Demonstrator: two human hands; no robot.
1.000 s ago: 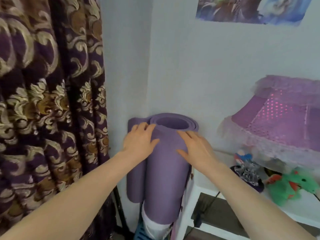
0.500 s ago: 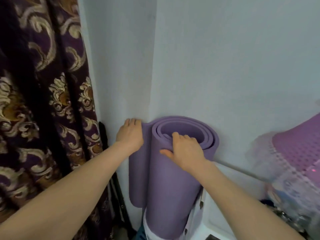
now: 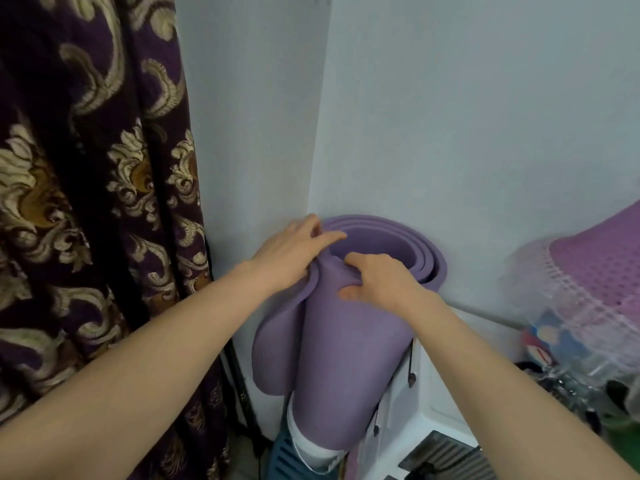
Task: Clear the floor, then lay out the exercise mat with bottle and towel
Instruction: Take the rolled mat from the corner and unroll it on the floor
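A rolled purple exercise mat [image 3: 349, 368] stands upright in the room's corner, its open end facing up. My left hand [image 3: 291, 252] rests on the loose outer flap at the roll's top left, fingers laid over the rim. My right hand [image 3: 377, 282] pinches the top edge of the roll, thumb outside and fingers hooked over the rim. The foot of the mat is hidden among things below. No bottle or towel shows in the head view.
A dark purple curtain [image 3: 90, 209] with gold pattern hangs at the left. A white shelf unit [image 3: 426, 414] stands right of the mat, with a pink lace cover [image 3: 599, 278] and clutter on it. A blue slatted basket [image 3: 287, 459] and white cloth sit under the mat.
My left hand slid from the flap's outer side onto the rim. My right hand closed on the top edge. The view moved closer and lower onto the mat.
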